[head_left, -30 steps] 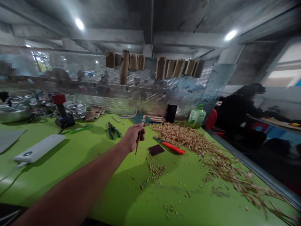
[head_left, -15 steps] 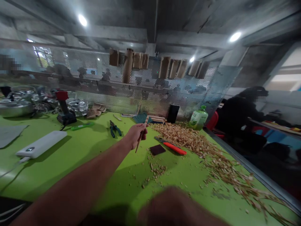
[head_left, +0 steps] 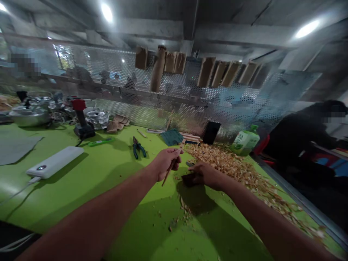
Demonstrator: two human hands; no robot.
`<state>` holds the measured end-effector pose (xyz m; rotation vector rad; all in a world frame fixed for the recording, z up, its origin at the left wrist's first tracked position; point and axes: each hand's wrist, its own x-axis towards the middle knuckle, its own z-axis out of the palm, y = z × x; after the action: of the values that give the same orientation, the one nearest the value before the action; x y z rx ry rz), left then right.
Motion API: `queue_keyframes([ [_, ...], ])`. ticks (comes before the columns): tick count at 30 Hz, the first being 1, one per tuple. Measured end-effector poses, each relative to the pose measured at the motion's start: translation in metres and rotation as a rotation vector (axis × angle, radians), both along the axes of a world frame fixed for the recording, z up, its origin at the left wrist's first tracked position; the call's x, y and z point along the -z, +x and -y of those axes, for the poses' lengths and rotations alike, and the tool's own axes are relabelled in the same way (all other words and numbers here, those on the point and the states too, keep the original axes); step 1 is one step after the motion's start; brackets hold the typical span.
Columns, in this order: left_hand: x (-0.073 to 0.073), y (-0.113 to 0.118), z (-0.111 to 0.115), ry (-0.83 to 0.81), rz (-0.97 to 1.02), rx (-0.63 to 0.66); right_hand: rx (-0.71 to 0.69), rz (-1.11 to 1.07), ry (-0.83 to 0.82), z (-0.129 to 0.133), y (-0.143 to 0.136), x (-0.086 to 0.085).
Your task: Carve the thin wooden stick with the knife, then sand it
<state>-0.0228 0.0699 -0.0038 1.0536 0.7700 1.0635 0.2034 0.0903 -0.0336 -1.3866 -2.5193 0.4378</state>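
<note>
My left hand is closed around a thin wooden stick. The stick slants up through the fingers, its pale upper end above the fist and its reddish-brown end below. My right hand reaches in from the right, its fingers bent over a dark brown square of sandpaper and pinching its right side. Just behind these fingers a bit of the cutter knife's grey end shows; the right hand and wrist hide its orange handle. Small wood crumbs lie on the green tabletop in front.
Wood shavings spread along the right side. Behind stand a dark phone and a green bottle. Pliers, a white power bank, a green cutter and a cordless drill lie left. A person sits at right.
My right hand, a blur near the bottom edge before, has moved forward onto the sandpaper and covers most of the orange knife. My left hand keeps the stick. The view has swung slightly left.
</note>
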Motion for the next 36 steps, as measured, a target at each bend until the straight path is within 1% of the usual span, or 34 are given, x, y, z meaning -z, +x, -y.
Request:
queue_keyframes([
  [2,0.001,0.000,0.000,-0.013,-0.032,0.008,0.040,-0.041,0.009,0.002,-0.003,-0.003],
  [5,0.000,0.000,0.002,-0.002,-0.109,0.002,0.139,-0.136,0.019,0.006,-0.007,-0.009],
  [7,-0.002,0.000,0.003,0.025,-0.163,-0.021,0.181,-0.212,-0.020,0.012,-0.009,-0.015],
  [9,-0.003,0.001,0.005,0.091,-0.249,-0.043,0.197,-0.298,-0.091,0.021,-0.011,-0.023],
  [12,-0.002,0.005,0.006,0.266,-0.392,-0.004,0.197,-0.444,-0.178,0.036,-0.017,-0.031],
  [14,0.000,0.008,0.007,0.346,-0.433,0.037,0.200,-0.578,-0.229,0.043,-0.021,-0.032],
  [16,0.002,0.010,0.007,0.366,-0.440,0.048,0.209,-0.670,-0.229,0.047,-0.023,-0.028],
  [17,0.003,0.010,0.007,0.364,-0.441,0.044,0.227,-0.682,-0.185,0.047,-0.023,-0.026],
  [18,0.003,0.010,0.006,0.360,-0.440,0.038,0.264,-0.676,-0.100,0.047,-0.023,-0.023],
  [21,0.004,0.011,0.008,0.356,-0.431,0.016,0.385,-0.707,0.214,0.047,-0.021,-0.016],
  [22,0.004,0.012,0.009,0.356,-0.428,0.012,0.389,-0.753,0.246,0.047,-0.021,-0.015],
  [23,0.003,0.013,0.010,0.356,-0.426,0.010,0.367,-0.807,0.206,0.047,-0.021,-0.014],
  [26,0.003,0.016,0.013,0.355,-0.427,0.006,0.278,-0.898,-0.087,0.048,-0.022,-0.013],
  [27,0.003,0.016,0.014,0.352,-0.431,0.003,0.273,-0.896,-0.143,0.048,-0.023,-0.013],
  [28,0.002,0.017,0.014,0.348,-0.436,-0.002,0.281,-0.891,-0.163,0.049,-0.023,-0.013],
  [29,0.002,0.017,0.015,0.341,-0.442,-0.008,0.293,-0.882,-0.140,0.050,-0.024,-0.013],
  [31,0.001,0.016,0.016,0.322,-0.454,-0.016,0.313,-0.832,-0.002,0.052,-0.024,-0.015],
  [35,-0.003,0.017,0.020,0.256,-0.462,0.011,0.338,-0.590,0.535,0.060,-0.025,-0.021],
  [36,-0.004,0.018,0.022,0.237,-0.458,0.016,0.325,-0.534,0.635,0.062,-0.025,-0.022],
])
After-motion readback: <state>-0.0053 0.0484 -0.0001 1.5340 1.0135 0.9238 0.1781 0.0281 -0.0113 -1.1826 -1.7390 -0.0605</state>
